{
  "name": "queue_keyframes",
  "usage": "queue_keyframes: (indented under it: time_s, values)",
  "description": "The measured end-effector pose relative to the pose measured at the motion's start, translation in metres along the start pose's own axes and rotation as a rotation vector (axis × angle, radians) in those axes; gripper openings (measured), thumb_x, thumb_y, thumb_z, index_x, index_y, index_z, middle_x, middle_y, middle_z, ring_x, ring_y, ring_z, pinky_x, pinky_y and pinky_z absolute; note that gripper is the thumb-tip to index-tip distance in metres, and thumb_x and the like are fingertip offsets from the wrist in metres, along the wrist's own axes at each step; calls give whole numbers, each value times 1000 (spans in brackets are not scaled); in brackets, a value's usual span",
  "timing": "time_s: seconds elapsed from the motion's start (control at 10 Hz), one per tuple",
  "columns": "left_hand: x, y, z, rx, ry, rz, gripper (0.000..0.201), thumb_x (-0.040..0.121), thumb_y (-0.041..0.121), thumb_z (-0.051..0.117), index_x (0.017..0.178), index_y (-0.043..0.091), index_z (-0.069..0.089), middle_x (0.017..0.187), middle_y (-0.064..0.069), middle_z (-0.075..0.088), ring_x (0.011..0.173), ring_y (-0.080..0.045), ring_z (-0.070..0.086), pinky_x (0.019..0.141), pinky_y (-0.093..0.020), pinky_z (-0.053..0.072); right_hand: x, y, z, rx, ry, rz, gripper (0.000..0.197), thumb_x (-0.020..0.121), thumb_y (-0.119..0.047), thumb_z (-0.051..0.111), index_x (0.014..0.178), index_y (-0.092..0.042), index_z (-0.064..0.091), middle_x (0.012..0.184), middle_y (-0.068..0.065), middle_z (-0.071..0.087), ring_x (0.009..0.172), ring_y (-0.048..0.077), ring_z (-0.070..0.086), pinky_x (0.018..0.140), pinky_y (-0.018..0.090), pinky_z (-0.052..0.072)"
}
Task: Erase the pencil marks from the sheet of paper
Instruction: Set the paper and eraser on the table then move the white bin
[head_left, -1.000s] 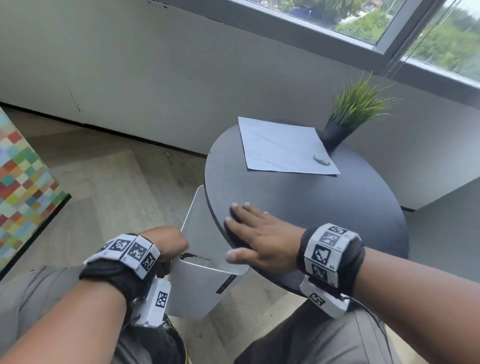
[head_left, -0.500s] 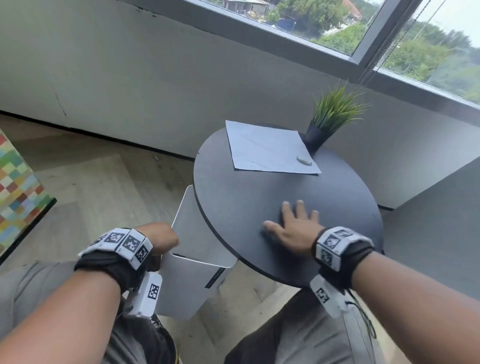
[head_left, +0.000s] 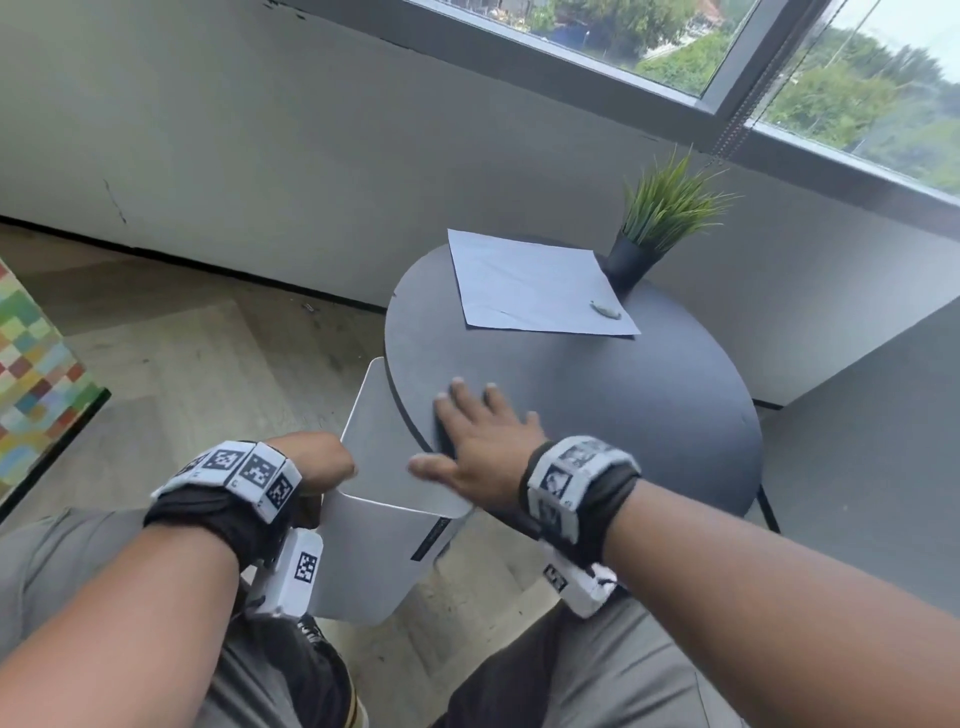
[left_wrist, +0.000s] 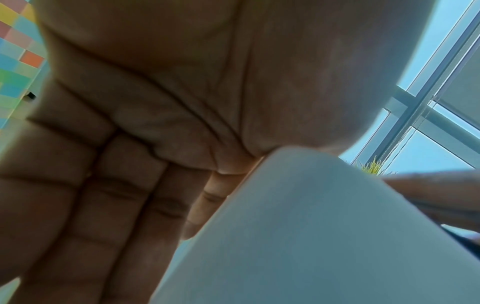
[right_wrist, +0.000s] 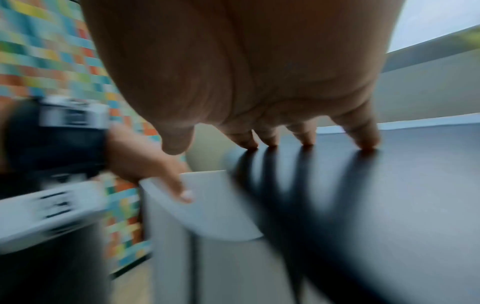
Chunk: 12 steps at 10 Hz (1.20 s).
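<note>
The white sheet of paper (head_left: 535, 291) lies flat at the far side of the round black table (head_left: 597, 395). A small grey eraser (head_left: 605, 309) rests on the sheet's right corner. My right hand (head_left: 478, 436) lies flat on the table's near left edge, fingers straight, fingertips (right_wrist: 306, 142) touching the top and thumb out over the rim. My left hand (head_left: 317, 460) grips the rim of a white bin (head_left: 374, 561) held against the table's edge just below the right hand. In the left wrist view its fingers (left_wrist: 130, 185) curl against the bin wall (left_wrist: 311, 236).
A potted green plant (head_left: 660, 218) stands at the table's back edge beside the sheet. A grey wall with a window runs behind. A multicoloured checked panel (head_left: 31, 374) stands on the wooden floor at the left. My knees are below the table.
My right hand slid from the table's left edge to the middle, then back left to the edge above the bin. The left hand kept its hold on the bin.
</note>
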<state>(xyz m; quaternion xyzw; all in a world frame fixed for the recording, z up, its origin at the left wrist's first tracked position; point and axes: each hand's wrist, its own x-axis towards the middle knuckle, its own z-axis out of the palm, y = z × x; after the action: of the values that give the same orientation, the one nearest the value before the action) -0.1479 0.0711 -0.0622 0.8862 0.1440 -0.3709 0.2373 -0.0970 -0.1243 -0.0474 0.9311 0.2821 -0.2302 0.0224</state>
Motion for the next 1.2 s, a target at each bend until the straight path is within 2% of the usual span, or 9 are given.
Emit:
queue_keyframes:
  time_s: [0.1, 0.2, 0.3, 0.4, 0.5, 0.7, 1.0, 1.1, 1.2]
  values:
    - [2, -1, 0, -1, 15, 2, 31, 101, 20, 41, 86, 6, 63, 87, -10, 62, 66, -18, 58, 38, -12, 36, -38, -37, 7, 14, 0, -296, 82, 89, -72, 30, 154, -28, 6, 163, -9, -5, 150, 19, -7, 118, 54, 3]
    - [2, -3, 1, -14, 11, -2, 34, 101, 20, 42, 104, -3, 67, 86, -12, 62, 70, -23, 58, 34, -11, 34, -63, -5, 7, 228, 179, -213, 77, 91, -66, 36, 154, -32, 7, 163, -12, 0, 149, 9, -4, 121, 41, 3]
    - [1, -3, 4, -6, 11, -13, 36, 102, 19, 41, 114, -5, 64, 92, -14, 62, 72, -24, 56, 34, -10, 32, -82, 74, 13, 449, 400, 339, 79, 89, -68, 34, 154, -27, 13, 163, -4, 7, 149, 12, 4, 120, 49, 11]
    - [8, 0, 8, 12, 29, -34, 37, 104, 20, 40, 121, -4, 62, 112, -15, 65, 91, -26, 61, 42, -10, 35, -102, 115, 32, 495, 316, 819, 84, 86, -75, 22, 154, -25, 13, 164, 0, 2, 150, 24, 0, 115, 61, 8]
    - [14, -1, 9, 4, 75, -48, 36, 103, 23, 45, 127, 0, 60, 129, -16, 62, 118, -29, 60, 57, -17, 40, -99, 78, 55, 444, 234, 804, 86, 84, -79, 10, 154, -30, 3, 163, -3, -11, 148, 27, -15, 110, 70, -1]
    - [22, -8, 12, -57, 106, -60, 35, 101, 23, 49, 123, -2, 62, 123, -19, 65, 90, -26, 60, 70, -24, 50, -87, 12, 57, 288, 91, 654, 87, 78, -85, 2, 150, -39, -13, 159, 0, -27, 143, 36, -26, 99, 79, -7]
    - [18, -10, 12, -87, 82, -60, 36, 100, 23, 50, 122, -4, 62, 113, -18, 68, 95, -30, 66, 80, -32, 56, -71, -45, 52, 273, 230, -65, 81, 90, -70, 31, 154, -31, 1, 161, -5, -18, 147, 17, -19, 120, 47, -7]
    - [8, -9, 11, -79, 34, -48, 37, 98, 18, 47, 113, -12, 62, 77, -15, 60, 64, -25, 49, 49, -23, 36, -52, -1, 34, 401, 381, 189, 80, 92, -66, 33, 155, -26, 3, 162, -4, -15, 148, 15, -16, 120, 47, -7]
    - [2, -8, 11, -42, 28, -60, 37, 99, 19, 46, 115, -10, 62, 90, -22, 63, 71, -25, 50, 48, -22, 35, -31, 18, 29, 355, 232, 498, 82, 90, -70, 19, 155, -23, 3, 163, 1, -13, 148, 25, -16, 116, 58, -7]
